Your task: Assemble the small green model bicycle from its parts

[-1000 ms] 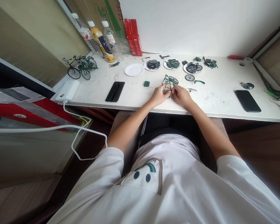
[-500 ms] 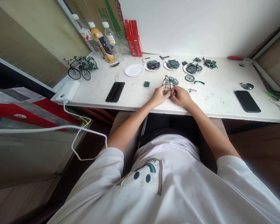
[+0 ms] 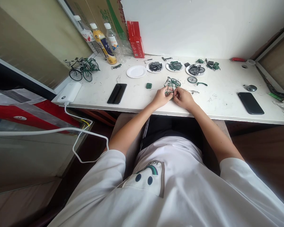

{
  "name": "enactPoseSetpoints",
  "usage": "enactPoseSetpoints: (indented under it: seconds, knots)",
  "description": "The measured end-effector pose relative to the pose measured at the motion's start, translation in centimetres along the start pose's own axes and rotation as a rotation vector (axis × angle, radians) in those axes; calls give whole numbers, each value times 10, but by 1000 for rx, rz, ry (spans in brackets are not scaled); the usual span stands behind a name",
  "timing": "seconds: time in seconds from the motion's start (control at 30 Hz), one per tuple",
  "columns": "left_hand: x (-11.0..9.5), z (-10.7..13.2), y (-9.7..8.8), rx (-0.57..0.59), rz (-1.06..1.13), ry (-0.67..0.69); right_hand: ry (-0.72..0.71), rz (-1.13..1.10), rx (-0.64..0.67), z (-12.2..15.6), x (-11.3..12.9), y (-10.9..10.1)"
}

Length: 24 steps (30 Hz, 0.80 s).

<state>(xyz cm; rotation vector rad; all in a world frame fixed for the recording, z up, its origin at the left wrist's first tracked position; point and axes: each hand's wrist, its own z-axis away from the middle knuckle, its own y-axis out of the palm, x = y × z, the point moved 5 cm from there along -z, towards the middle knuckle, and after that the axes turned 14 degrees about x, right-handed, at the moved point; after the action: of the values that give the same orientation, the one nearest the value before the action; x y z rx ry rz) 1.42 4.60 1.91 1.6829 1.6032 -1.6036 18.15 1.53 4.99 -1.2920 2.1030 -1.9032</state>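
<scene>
Watching remotely, I saw both hands (image 3: 162, 96) pinching a green toy bicycle (image 3: 174, 82) over scuffed white tabletop (image 3: 217, 101), white wall (image 3: 180, 30) at twelve o'clock.

Plastic-looking miniature bicycle (image 3: 174, 81), glossy phone screen (image 3: 117, 93).

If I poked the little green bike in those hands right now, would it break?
The little green bike might bend or snap, because it looks so thin. It's probably light, being small and full of open gaps, so a poke could easily shift it.
</scene>
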Motion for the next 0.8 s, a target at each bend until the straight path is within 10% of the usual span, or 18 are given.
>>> enactPoseSetpoints:
  seconds: [0.8]
  knots:
    - [-8, 3, 1, 16, 35, -10, 12, 16, -9, 1, -3, 1]
